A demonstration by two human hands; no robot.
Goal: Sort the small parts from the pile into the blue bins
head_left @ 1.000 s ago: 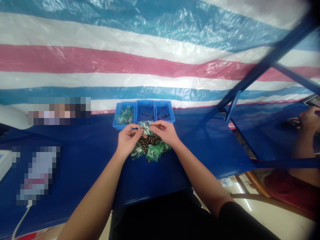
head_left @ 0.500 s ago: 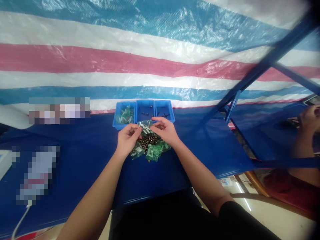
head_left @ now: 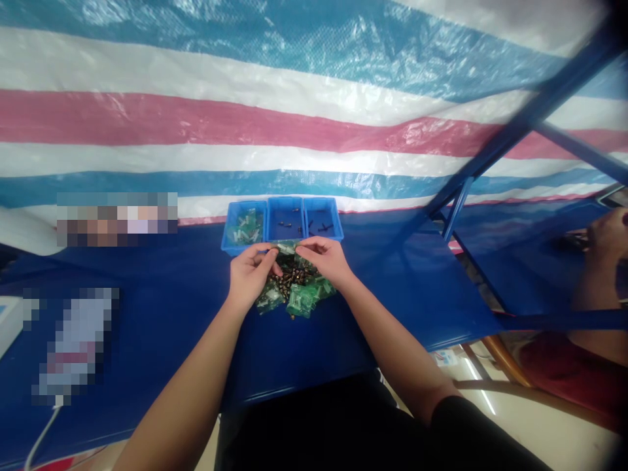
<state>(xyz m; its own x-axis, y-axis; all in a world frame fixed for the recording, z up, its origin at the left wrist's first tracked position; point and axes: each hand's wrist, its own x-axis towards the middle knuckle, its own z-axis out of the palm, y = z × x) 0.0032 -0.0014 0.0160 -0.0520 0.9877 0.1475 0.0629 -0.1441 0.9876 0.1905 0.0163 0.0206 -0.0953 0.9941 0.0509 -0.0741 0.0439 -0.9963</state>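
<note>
My left hand point(head_left: 250, 273) and my right hand point(head_left: 325, 258) meet over a heap of small green plastic bags point(head_left: 301, 297) and dark brown screws point(head_left: 289, 278) on the blue table point(head_left: 161, 314). Both hands pinch the top edge of one small green bag point(head_left: 287, 247), holding it just above the heap. Behind it stand three blue bins: the left bin point(head_left: 244, 226) holds bagged parts, the middle bin point(head_left: 285, 221) and the right bin point(head_left: 322, 220) hold a few dark screws.
A striped red, white and blue tarp point(head_left: 294, 118) hangs behind the table. A blue metal frame point(head_left: 495, 144) slants on the right. Another person's hand point(head_left: 606, 235) rests at the far right. Blurred objects and a white cable point(head_left: 42, 432) lie at the left.
The bag between my fingers was lifted and tilted up half a second ago; now it sits lower, with both hands pinching its top edge closer together.
</note>
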